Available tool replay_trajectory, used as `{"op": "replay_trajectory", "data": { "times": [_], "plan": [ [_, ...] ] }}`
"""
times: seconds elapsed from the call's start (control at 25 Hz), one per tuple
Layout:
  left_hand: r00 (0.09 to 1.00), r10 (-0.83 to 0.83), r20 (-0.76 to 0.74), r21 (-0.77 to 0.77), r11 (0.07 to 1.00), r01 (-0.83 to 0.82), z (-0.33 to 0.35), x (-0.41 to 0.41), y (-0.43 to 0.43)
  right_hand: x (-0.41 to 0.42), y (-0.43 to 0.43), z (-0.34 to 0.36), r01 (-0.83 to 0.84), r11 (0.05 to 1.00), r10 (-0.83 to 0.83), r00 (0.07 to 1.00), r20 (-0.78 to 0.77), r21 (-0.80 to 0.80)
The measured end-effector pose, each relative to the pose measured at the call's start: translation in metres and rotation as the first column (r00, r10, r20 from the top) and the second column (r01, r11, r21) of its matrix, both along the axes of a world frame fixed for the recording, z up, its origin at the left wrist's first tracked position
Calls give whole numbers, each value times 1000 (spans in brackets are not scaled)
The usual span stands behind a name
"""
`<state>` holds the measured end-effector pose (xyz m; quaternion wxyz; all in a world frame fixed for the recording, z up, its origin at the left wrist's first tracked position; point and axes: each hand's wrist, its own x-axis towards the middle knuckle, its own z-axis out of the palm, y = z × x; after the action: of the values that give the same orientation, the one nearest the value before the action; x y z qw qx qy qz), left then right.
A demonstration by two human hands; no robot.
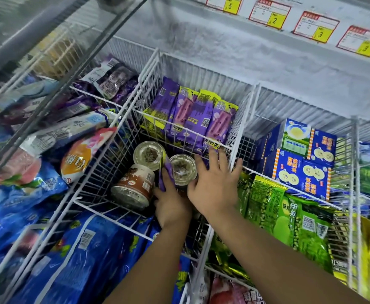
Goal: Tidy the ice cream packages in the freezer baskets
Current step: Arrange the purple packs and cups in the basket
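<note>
Reaching forward, the left hand pinches a purple wrapper while the right hand spreads its fingers.

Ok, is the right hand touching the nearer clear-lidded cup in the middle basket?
Touching. In the head view the right hand lies against the clear-lidded cup, index finger and thumb meeting its rim with no gap.

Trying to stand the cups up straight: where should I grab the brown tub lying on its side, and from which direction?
I'd grip the brown tub across its round side wall, from above: it lies tipped, label up, clear lid toward you, with basket wire close on its left and the left hand on its right.
</note>
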<state>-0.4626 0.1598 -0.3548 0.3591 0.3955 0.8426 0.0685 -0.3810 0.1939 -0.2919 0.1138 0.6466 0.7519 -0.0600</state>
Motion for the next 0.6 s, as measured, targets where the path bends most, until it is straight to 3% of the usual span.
{"op": "replay_trajectory", "data": {
  "times": [0.24,0.44,0.6],
  "plan": [
    [1000,-16,-23,282,959,22,36,3,0,2,-1,-6,53,993,-40,991,-129,103],
    [978,-68,199,571,819,-59,72,-4,28,11,4,5,63,929,12,980,-199,365],
    [882,-132,452,664,711,-233,89,10,90,18,53,16,276,855,-157,944,-289,440]
  ]
}}
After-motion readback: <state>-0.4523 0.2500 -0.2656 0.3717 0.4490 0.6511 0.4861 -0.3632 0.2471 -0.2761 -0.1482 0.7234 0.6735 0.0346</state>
